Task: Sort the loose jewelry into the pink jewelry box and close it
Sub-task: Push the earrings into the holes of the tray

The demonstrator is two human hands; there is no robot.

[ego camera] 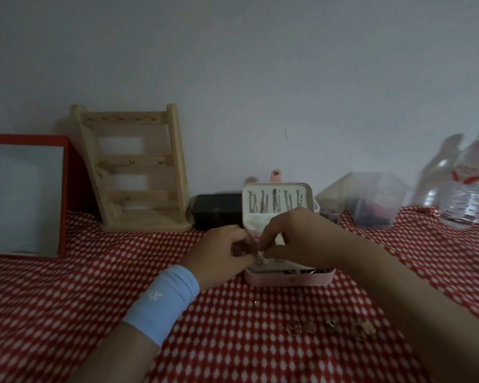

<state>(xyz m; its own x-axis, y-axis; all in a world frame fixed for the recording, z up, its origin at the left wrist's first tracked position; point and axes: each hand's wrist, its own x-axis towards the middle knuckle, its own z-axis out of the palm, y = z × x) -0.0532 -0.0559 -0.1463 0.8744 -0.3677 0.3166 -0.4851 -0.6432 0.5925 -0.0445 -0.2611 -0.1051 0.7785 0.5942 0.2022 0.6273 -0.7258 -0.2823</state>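
The pink jewelry box (289, 280) stands open on the red patterned cloth, its lid upright with several silver pieces hanging inside (274, 201). My left hand (221, 254) and my right hand (296, 240) meet over the box's left front corner. Both pinch a small pale piece of jewelry (260, 258) between their fingertips. Loose gold pieces (310, 327) lie on the cloth in front of the box, and one small gold stud (257, 303) lies nearer the box. My hands hide most of the box's tray.
A wooden jewelry stand (138, 167) and a red-framed mirror (25, 197) stand at the back left. A black box (217, 211) sits behind my left hand. Clear plastic containers (371, 200) and water bottles (468, 183) fill the back right.
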